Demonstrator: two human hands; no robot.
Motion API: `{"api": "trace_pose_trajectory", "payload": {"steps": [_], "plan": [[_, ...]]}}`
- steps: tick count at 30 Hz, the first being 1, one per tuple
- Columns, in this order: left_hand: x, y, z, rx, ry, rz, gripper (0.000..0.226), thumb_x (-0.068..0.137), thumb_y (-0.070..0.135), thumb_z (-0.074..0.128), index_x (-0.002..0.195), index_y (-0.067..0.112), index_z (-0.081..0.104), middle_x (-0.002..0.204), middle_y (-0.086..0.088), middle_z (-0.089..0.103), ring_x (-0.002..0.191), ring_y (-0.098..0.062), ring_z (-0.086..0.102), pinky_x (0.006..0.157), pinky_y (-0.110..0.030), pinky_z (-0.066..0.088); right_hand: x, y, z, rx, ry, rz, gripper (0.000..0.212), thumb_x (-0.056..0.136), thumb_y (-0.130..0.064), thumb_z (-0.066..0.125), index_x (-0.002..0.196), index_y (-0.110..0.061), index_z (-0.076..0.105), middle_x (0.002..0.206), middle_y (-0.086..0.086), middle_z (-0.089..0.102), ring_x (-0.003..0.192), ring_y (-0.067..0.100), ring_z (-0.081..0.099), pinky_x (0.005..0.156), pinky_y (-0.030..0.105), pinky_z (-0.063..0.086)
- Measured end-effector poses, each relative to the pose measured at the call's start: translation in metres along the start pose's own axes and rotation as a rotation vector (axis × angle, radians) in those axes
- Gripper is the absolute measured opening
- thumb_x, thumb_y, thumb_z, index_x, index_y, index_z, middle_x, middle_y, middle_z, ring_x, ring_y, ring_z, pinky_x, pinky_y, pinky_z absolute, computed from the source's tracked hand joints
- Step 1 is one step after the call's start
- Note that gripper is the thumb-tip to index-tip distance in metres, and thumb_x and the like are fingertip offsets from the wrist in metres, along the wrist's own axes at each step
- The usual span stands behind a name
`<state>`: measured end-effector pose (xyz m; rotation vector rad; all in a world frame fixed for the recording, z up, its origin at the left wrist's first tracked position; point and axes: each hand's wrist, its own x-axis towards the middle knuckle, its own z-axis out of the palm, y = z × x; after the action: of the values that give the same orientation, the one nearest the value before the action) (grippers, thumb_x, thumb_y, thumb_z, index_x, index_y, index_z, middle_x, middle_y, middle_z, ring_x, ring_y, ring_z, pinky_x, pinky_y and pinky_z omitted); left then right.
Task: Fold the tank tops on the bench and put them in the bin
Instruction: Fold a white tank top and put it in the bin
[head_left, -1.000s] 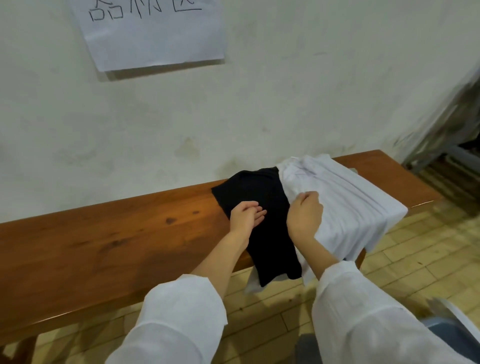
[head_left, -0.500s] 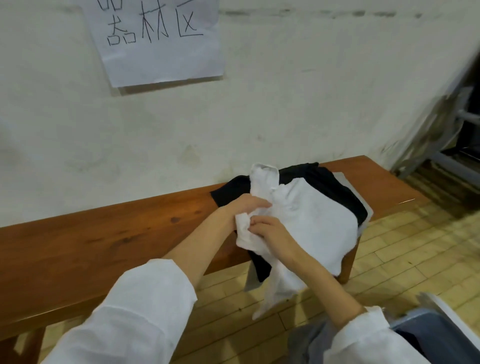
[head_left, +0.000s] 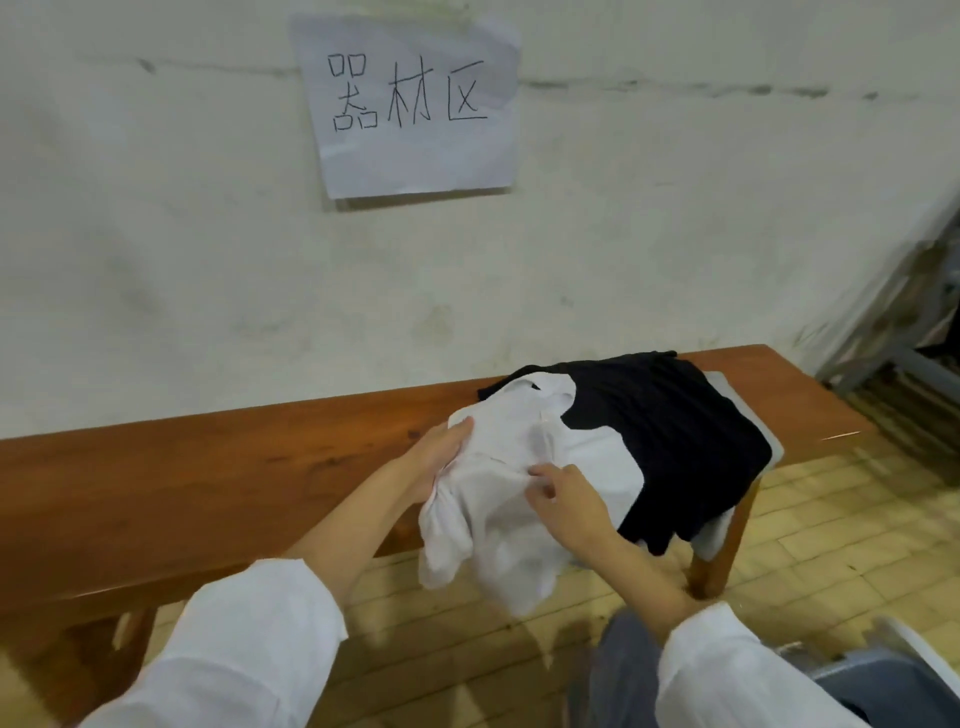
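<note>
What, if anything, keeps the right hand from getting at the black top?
Probably yes, it can reach. The black top lies mostly uncovered on the bench just beyond the right hand, with nothing between; but that hand pinches the white top and would have to let go first.

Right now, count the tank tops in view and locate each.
3. White tank top, gripped by left hand and right hand, draped off the bench; black tank top, spread over its right end; grey tank top, peeking from beneath it. Others may be hidden.
</note>
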<state>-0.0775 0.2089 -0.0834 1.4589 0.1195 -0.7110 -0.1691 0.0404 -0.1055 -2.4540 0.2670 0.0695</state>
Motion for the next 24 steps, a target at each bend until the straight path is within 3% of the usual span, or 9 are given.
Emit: {"api": "trace_pose_trajectory", "payload": {"steps": [2, 4, 8, 13, 16, 18, 20, 22, 24], "plan": [[-0.005, -0.004, -0.033, 0.025, -0.01, 0.007, 0.05, 0.093, 0.026, 0.059, 0.14, 0.022, 0.042, 0.142, -0.006, 0.047, 0.122, -0.028, 0.051, 0.106, -0.044, 0.04, 0.001, -0.017, 0.021, -0.08, -0.069, -0.04, 0.034, 0.1, -0.03, 0.041, 0.131, -0.024, 0.055, 0.112, 0.007, 0.046, 0.092, 0.026, 0.058, 0.087, 0.033, 0.046], [-0.014, -0.006, -0.068, 0.079, -0.006, -0.016, 0.071, 0.084, 0.013, 0.069, 0.144, 0.03, 0.034, 0.144, -0.002, 0.039, 0.128, -0.03, 0.044, 0.105, -0.044, 0.04, 0.004, -0.034, 0.041, -0.155, -0.07, -0.062, 0.035, 0.101, -0.029, 0.038, 0.132, -0.024, 0.054, 0.119, 0.01, 0.044, 0.106, 0.03, 0.054, 0.094, 0.036, 0.044], [-0.032, -0.012, -0.14, 0.485, 0.132, -0.062, 0.086, 0.075, 0.005, 0.071, 0.148, 0.022, 0.028, 0.152, -0.005, 0.028, 0.134, -0.028, 0.035, 0.105, -0.038, 0.039, 0.014, -0.07, 0.079, -0.452, -0.046, -0.126, 0.042, 0.097, -0.034, 0.042, 0.139, -0.029, 0.041, 0.133, 0.007, 0.036, 0.12, 0.029, 0.038, 0.102, 0.039, 0.035], [-0.044, -0.006, -0.21, 0.973, 0.584, 0.03, 0.057, 0.081, 0.007, 0.064, 0.135, 0.012, 0.046, 0.137, -0.012, 0.049, 0.123, -0.029, 0.047, 0.096, -0.034, 0.04, 0.036, -0.119, 0.12, -0.357, -0.223, -0.234, 0.063, 0.095, -0.031, 0.049, 0.15, -0.031, 0.018, 0.154, 0.001, 0.021, 0.142, 0.023, 0.019, 0.116, 0.05, 0.011], [-0.056, -0.02, -0.191, 1.247, 0.941, 0.273, 0.041, 0.08, 0.0, 0.052, 0.119, 0.014, 0.057, 0.12, -0.011, 0.054, 0.109, -0.031, 0.05, 0.087, -0.038, 0.04, 0.039, -0.127, 0.135, -0.247, -0.189, -0.265, 0.069, 0.095, -0.036, 0.049, 0.151, -0.024, 0.011, 0.157, -0.001, 0.018, 0.145, 0.019, 0.015, 0.119, 0.044, 0.009], [-0.064, -0.046, -0.154, 1.152, 0.85, 0.431, 0.037, 0.079, -0.004, 0.05, 0.111, 0.011, 0.061, 0.113, -0.01, 0.056, 0.102, -0.031, 0.053, 0.085, -0.038, 0.039, 0.033, -0.121, 0.14, -0.233, -0.018, -0.208, 0.061, 0.094, -0.043, 0.049, 0.146, -0.021, 0.027, 0.15, 0.001, 0.034, 0.138, 0.021, 0.031, 0.116, 0.037, 0.021], [-0.067, -0.078, -0.12, 1.153, 0.77, 0.396, 0.035, 0.082, 0.001, 0.052, 0.113, 0.012, 0.062, 0.117, -0.006, 0.058, 0.105, -0.028, 0.055, 0.091, -0.035, 0.04, 0.019, -0.115, 0.141, -0.327, 0.192, -0.101, 0.054, 0.093, -0.054, 0.045, 0.137, -0.024, 0.039, 0.139, 0.001, 0.044, 0.127, 0.021, 0.041, 0.11, 0.035, 0.031], [-0.066, -0.099, -0.112, 1.138, 0.79, 0.299, 0.037, 0.082, 0.012, 0.061, 0.119, 0.008, 0.061, 0.121, -0.012, 0.06, 0.112, -0.031, 0.055, 0.1, -0.042, 0.041, 0.009, -0.11, 0.143, -0.387, 0.264, -0.041, 0.056, 0.093, -0.058, 0.04, 0.137, -0.023, 0.04, 0.141, 0.003, 0.043, 0.129, 0.023, 0.039, 0.11, 0.038, 0.028], [-0.072, -0.103, -0.121, 1.166, 0.835, 0.158, 0.052, 0.091, 0.033, 0.054, 0.135, 0.006, 0.047, 0.139, -0.017, 0.047, 0.131, -0.034, 0.041, 0.114, -0.045, 0.023, 0.008, -0.105, 0.143, -0.431, 0.176, -0.025, 0.063, 0.095, -0.059, 0.03, 0.146, -0.022, 0.027, 0.154, 0.004, 0.026, 0.142, 0.027, 0.021, 0.117, 0.045, 0.012]]}}
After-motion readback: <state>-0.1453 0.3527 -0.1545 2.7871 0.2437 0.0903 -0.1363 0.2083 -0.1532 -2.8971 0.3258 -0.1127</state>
